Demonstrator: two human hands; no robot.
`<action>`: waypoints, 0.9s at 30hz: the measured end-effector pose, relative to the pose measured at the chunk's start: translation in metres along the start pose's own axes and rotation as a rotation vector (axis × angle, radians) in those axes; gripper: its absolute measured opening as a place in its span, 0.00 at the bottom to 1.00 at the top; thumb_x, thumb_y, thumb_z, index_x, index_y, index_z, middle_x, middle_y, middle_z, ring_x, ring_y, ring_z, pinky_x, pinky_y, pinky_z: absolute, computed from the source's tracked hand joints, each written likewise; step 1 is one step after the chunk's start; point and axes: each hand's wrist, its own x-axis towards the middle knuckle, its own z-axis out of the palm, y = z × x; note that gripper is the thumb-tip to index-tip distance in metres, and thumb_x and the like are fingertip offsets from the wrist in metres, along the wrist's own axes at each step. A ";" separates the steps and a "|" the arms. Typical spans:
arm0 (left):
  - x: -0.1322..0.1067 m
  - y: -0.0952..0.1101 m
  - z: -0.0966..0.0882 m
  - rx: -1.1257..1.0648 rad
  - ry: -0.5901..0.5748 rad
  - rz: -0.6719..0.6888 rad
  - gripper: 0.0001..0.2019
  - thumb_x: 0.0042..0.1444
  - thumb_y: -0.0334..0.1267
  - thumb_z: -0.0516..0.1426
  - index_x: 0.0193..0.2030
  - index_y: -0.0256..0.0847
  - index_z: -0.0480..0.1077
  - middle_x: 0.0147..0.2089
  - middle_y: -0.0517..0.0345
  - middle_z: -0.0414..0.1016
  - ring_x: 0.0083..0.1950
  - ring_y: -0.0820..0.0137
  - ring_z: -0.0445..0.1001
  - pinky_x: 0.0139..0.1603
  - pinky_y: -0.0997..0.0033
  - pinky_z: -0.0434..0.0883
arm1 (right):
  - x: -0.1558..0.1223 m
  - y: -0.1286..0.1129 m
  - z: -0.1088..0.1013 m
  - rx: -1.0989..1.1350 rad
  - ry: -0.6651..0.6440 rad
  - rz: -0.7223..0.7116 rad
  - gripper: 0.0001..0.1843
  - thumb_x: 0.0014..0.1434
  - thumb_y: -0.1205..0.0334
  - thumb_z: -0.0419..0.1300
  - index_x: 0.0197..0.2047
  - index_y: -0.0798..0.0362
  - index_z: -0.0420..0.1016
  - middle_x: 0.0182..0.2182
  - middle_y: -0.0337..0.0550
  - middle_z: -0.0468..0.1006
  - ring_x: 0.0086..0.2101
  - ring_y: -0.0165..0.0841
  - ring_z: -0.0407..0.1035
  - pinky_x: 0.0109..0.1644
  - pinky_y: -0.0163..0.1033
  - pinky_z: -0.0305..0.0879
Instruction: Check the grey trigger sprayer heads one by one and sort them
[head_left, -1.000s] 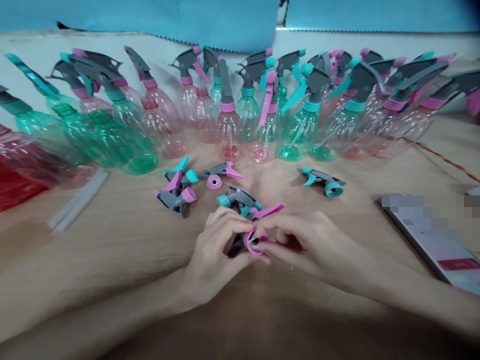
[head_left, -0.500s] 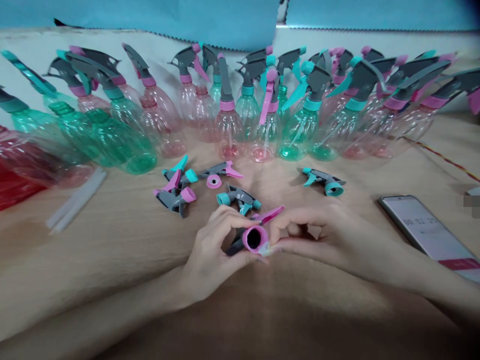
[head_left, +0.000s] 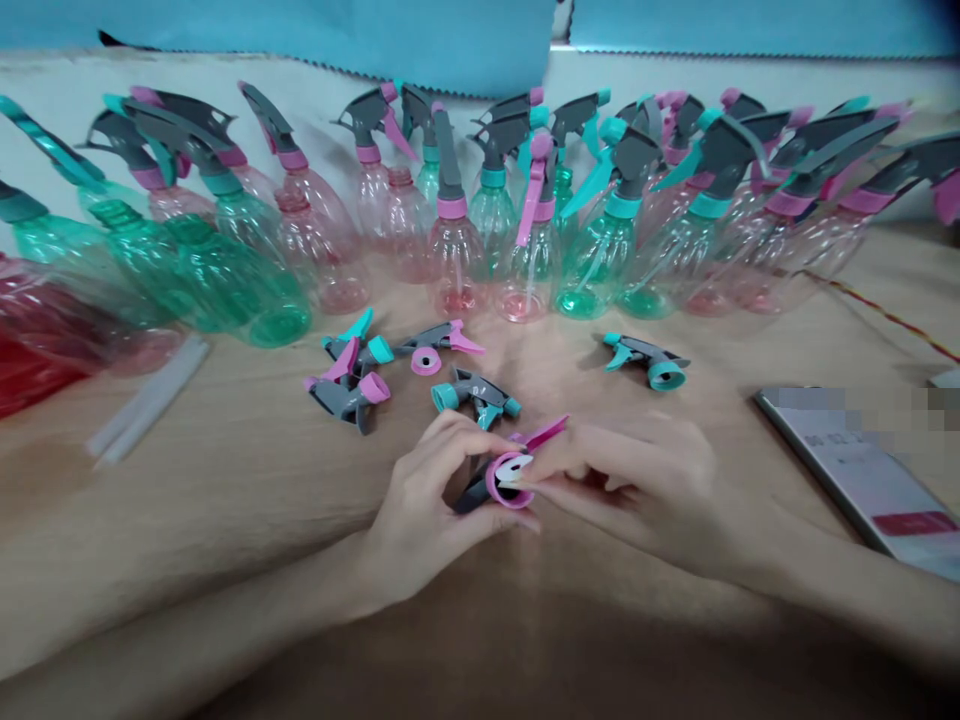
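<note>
My left hand (head_left: pixel 427 500) is closed round a grey spray head with a pink collar (head_left: pixel 501 482) and pink trigger, its collar opening facing me. My right hand (head_left: pixel 637 480) pinches a small pale disc (head_left: pixel 516 468) and holds it at the collar's mouth. Both hands rest on the wooden table (head_left: pixel 247 500) near its front middle. Just beyond them lie several loose spray heads: a teal-collared one (head_left: pixel 474 394), a pink-collared pair (head_left: pixel 346 382), one with a pink ring (head_left: pixel 435 350), and a teal one (head_left: pixel 646 362) to the right.
A long row of pink and green spray bottles (head_left: pixel 457 240) with fitted heads stands across the back. Clear tubes (head_left: pixel 146 400) lie at the left. A phone (head_left: pixel 862 470) lies at the right. Red bags (head_left: pixel 30 350) sit at far left.
My right fingers drew back from the pink collar, showing its open mouth, then returned with the pale disc placed at that opening. My left hand kept its grip.
</note>
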 end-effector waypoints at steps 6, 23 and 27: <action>-0.001 -0.001 0.000 -0.016 0.009 -0.008 0.18 0.43 0.39 0.67 0.40 0.40 0.69 0.34 0.58 0.72 0.36 0.69 0.69 0.37 0.69 0.69 | 0.002 0.000 -0.003 -0.007 -0.050 -0.012 0.05 0.60 0.67 0.56 0.35 0.53 0.73 0.27 0.39 0.77 0.29 0.27 0.70 0.31 0.31 0.64; -0.004 -0.003 0.002 -0.058 0.024 -0.078 0.18 0.44 0.40 0.67 0.41 0.41 0.69 0.35 0.57 0.71 0.37 0.67 0.69 0.36 0.68 0.69 | 0.007 -0.007 -0.011 0.324 -0.027 0.389 0.05 0.57 0.59 0.60 0.35 0.51 0.69 0.30 0.36 0.75 0.27 0.27 0.68 0.29 0.33 0.66; -0.004 -0.003 0.002 -0.055 0.034 -0.071 0.18 0.45 0.41 0.67 0.42 0.42 0.69 0.35 0.57 0.72 0.37 0.68 0.70 0.37 0.67 0.70 | 0.006 -0.004 -0.010 0.384 -0.082 0.404 0.04 0.57 0.61 0.60 0.36 0.51 0.70 0.32 0.37 0.76 0.30 0.27 0.69 0.32 0.33 0.67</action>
